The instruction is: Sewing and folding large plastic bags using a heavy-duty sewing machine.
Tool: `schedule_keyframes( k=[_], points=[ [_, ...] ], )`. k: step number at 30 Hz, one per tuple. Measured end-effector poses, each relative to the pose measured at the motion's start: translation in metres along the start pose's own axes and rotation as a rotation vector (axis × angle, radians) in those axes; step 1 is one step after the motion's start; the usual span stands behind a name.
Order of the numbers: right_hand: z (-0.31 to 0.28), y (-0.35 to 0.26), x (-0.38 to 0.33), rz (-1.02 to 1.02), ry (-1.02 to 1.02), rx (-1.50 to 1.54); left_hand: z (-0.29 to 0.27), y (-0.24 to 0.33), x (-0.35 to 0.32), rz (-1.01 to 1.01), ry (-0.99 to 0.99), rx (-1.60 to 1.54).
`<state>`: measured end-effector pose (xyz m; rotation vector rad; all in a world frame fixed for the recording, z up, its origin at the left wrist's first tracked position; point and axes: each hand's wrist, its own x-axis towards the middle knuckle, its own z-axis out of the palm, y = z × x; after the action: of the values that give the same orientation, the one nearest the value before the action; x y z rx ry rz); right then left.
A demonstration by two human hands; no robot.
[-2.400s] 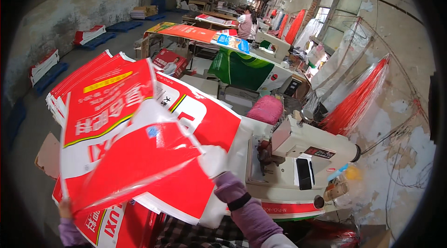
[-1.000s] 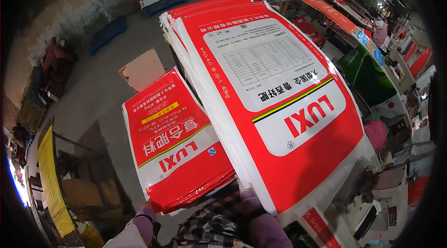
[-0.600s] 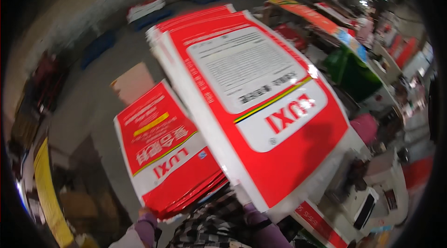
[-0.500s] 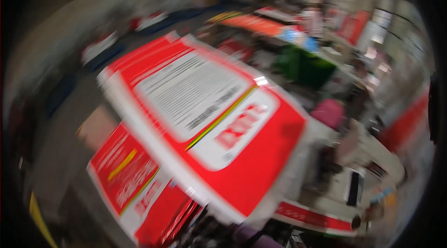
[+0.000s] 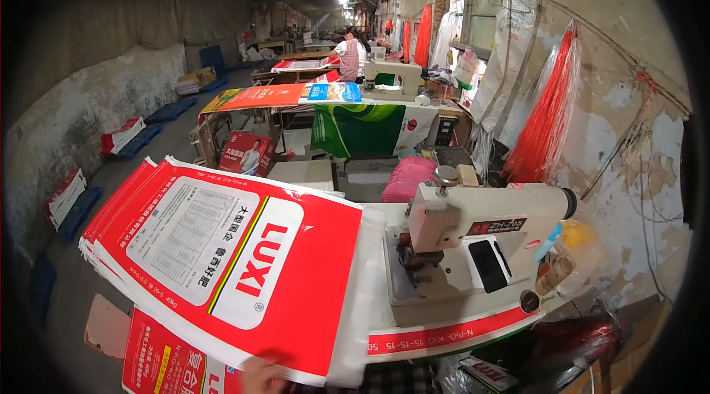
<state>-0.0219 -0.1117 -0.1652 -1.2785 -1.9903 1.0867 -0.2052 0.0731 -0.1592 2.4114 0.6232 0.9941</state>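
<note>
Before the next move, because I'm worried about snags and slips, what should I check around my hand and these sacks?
1. Top sack spread out, not folded: ok.
2. Sack stack squared up: not ok, the edges at its left end are staggered.
3. Grip of the bare hand at the near edge: cannot tell, it is blurred.
4. Sewing machine free of loose items: not ok, a black phone lies on it.
5. Pink bundle off the sacks: ok.

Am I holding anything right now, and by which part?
Can't tell: your left hand is at the near edge of the top bag, its grip unclear.
</note>
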Motion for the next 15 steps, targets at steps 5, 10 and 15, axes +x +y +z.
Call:
schedule_keyframes(
  k=[5, 10, 15],
  points=[
    [-0.027, -0.033, -0.005, 0.029, 0.037, -0.076, 0.108, 0.067, 0.094, 0.128, -0.428, 0.335],
    [-0.070, -0.002, -0.072, 0.313, 0.357, 0.287, 0.146, 0.001, 0.098, 0.120, -0.657, 0.215],
    [-0.091, 0.027, -0.079, 0.568, 0.873, 0.276, 0.149, 0.044, 0.091, 0.154, -0.458, 0.491]
  ],
)
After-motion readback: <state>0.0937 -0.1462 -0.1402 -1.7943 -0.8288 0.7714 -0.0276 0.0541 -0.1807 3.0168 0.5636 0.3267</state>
